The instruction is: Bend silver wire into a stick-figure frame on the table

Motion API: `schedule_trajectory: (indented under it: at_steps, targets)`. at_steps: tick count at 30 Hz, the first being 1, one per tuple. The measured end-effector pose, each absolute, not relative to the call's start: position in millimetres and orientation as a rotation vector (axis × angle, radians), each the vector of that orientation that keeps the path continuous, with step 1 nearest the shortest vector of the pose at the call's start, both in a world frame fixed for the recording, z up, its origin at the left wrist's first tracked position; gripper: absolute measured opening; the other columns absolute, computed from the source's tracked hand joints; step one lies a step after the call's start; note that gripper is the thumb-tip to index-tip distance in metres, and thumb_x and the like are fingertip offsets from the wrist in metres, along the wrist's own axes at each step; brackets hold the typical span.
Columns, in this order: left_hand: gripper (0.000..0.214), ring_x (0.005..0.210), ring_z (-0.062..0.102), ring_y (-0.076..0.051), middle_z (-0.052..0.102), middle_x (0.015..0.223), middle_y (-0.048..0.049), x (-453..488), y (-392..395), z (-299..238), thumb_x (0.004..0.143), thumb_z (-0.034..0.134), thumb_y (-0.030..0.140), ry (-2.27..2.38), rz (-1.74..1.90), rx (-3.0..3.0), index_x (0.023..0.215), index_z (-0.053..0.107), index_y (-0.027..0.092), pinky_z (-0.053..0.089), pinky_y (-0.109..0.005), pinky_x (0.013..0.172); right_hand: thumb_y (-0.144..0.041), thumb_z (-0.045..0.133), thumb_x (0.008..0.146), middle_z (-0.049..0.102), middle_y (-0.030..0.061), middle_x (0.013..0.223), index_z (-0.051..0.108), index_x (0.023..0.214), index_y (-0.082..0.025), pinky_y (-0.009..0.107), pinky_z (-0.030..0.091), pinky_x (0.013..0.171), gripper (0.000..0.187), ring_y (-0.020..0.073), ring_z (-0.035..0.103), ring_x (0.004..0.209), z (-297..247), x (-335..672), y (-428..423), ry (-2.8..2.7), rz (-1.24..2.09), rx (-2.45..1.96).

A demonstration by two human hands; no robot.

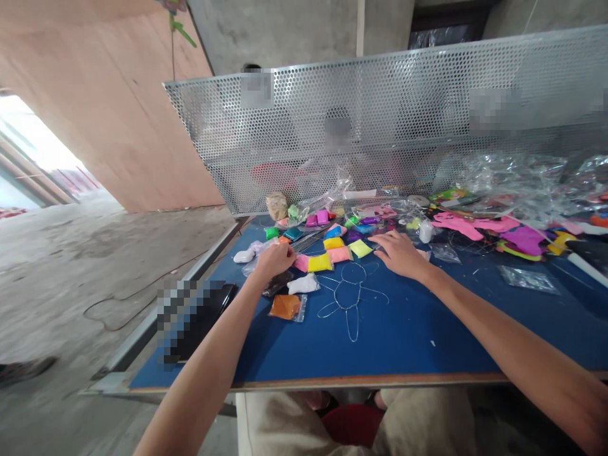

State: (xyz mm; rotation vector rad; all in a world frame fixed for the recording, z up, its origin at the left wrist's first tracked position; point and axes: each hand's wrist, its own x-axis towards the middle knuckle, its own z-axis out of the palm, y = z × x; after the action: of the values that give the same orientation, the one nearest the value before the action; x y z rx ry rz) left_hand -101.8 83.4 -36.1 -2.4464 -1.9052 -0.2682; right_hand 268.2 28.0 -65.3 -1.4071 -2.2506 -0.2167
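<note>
My left hand (275,259) is curled shut over the small clay packets at the left of the pile, touching a pink packet (302,262); what its fingers hold is hidden. My right hand (399,252) lies flat on the blue table (418,329) with fingers spread, pointing left toward a yellow-green packet (360,248). Between the hands lie a yellow packet (320,262) and a bent wire figure (350,294). A white packet (304,284) and an orange packet (285,306) lie just below my left hand.
A perforated metal screen (380,114) stands along the table's far edge. Several more coloured packets, pink and purple foam shapes (475,225) and clear plastic bags (527,177) crowd the back right. A dark flat object (209,310) lies at the left edge. Concrete floor on the left.
</note>
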Motion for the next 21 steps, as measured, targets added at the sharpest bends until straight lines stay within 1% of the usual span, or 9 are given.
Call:
schedule_trajectory:
  at_steps: [3,7,10,13,16,19,21]
  targets:
    - [0.025,0.088,0.066,-0.025,0.072,0.095,-0.0094,-103,83,-35,0.087,0.051,0.036,-1.903,-0.269,-2.45,0.089,0.07,0.021,0.047,-0.029,0.073,-0.029,0.051,0.094,0.068,0.01,0.122,0.062,0.126,-0.022,0.047,0.04,0.096,0.035,0.0317,0.055,0.113,-70,273,34,-2.283,-0.191,-1.442]
    - [0.024,0.09,0.066,-0.024,0.073,0.096,-0.0076,-103,83,-34,0.086,0.053,0.038,-1.89,-0.293,-2.47,0.092,0.07,0.022,0.047,-0.029,0.073,-0.032,0.051,0.094,0.074,0.0063,0.109,0.072,0.107,-0.025,0.041,0.043,0.09,0.025,0.0277,0.063,0.1,-69,276,38,-2.304,-0.152,-1.494]
    - [0.023,0.093,0.066,-0.024,0.073,0.097,-0.0052,-101,82,-34,0.087,0.054,0.038,-1.885,-0.339,-2.462,0.095,0.069,0.023,0.047,-0.028,0.074,-0.034,0.051,0.094,0.077,0.0039,0.096,0.075,0.095,-0.027,0.036,0.046,0.08,0.026,0.024,0.067,0.088,-66,274,37,-2.311,-0.061,-1.524]
    - [0.025,0.095,0.066,-0.024,0.073,0.101,-0.0049,-95,77,-30,0.089,0.052,0.04,-1.856,-0.445,-2.436,0.098,0.067,0.023,0.046,-0.028,0.073,-0.036,0.054,0.092,0.077,0.0024,0.087,0.076,0.09,-0.029,0.032,0.046,0.068,0.024,0.0221,0.069,0.078,-63,273,33,-2.276,0.021,-1.556]
    - [0.025,0.092,0.065,-0.022,0.073,0.099,-0.0043,-85,68,-23,0.091,0.05,0.04,-1.786,-0.65,-2.4,0.097,0.067,0.023,0.046,-0.028,0.072,-0.033,0.053,0.092,0.076,-0.0008,0.078,0.075,0.086,-0.031,0.029,0.043,0.062,0.023,0.02,0.069,0.072,-57,274,27,-2.256,0.068,-1.568]
    - [0.026,0.095,0.064,-0.022,0.072,0.097,-0.0052,-75,57,-14,0.093,0.048,0.038,-1.67,-0.842,-2.41,0.098,0.067,0.022,0.047,-0.029,0.079,-0.03,0.051,0.092,0.076,-0.0024,0.076,0.074,0.088,-0.03,0.028,0.043,0.061,0.023,0.0187,0.069,0.071,-50,278,22,-2.189,0.083,-1.54]
    - [0.028,0.095,0.063,-0.021,0.071,0.096,-0.0056,-69,50,-9,0.095,0.046,0.038,-1.564,-0.95,-2.437,0.098,0.067,0.021,0.046,-0.03,0.085,-0.032,0.05,0.093,0.077,-0.0013,0.079,0.071,0.093,-0.028,0.028,0.044,0.062,0.022,0.0193,0.07,0.072,-47,280,20,-2.085,0.114,-1.51]
